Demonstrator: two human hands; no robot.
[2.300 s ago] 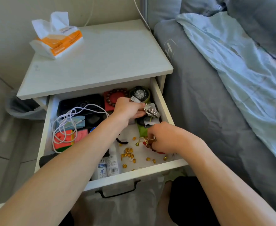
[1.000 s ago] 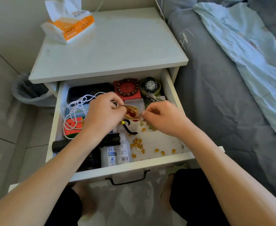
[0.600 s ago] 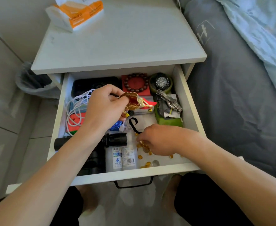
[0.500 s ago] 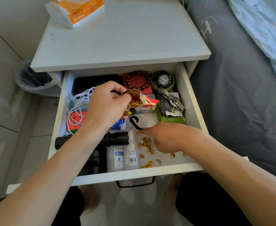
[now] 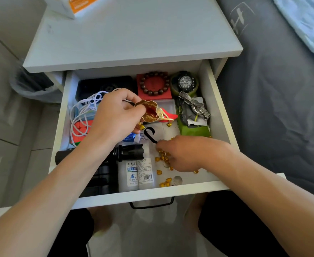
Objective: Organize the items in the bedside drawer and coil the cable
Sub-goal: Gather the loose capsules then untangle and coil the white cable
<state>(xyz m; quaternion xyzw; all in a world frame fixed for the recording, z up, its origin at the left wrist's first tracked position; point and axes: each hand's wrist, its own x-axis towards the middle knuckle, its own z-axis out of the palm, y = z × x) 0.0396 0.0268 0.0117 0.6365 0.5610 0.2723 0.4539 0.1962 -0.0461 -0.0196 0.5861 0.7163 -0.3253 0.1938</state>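
From the head view, your left hand [image 5: 113,117] is curled, thumb and fingers pinching the mouth of a small gold-and-red drawstring pouch [image 5: 149,112], which hangs tilted above the middle of the open white bedside drawer [image 5: 221,112]. Your right hand [image 5: 187,154] is palm-down over the near right part of the drawer floor, fingers bent among the scattered amber beads [image 5: 164,182]; you cannot tell from here whether it has hold of any. A coin-like silver disc [image 5: 177,179] lies just beside the nearest beads. The tangled white cable [image 5: 83,115] sits uncoiled at the left side of the drawer, draped over an orange-and-green cube puzzle [image 5: 81,129] and partly hidden by your left hand. Along the far wall are a black flat case [image 5: 96,86], a brown bead bracelet on a red square box [image 5: 155,85] and a black round-faced wristwatch [image 5: 185,83]; a silver metal-link watch [image 5: 194,105] lies nearer, on a green packet [image 5: 195,129]. Near the front lie a black torch [image 5: 128,152] and two white labelled bottles [image 5: 137,175], side by side. The drawer belongs to a white bench [image 5: 130,34] beside a grey bed [image 5: 273,108].
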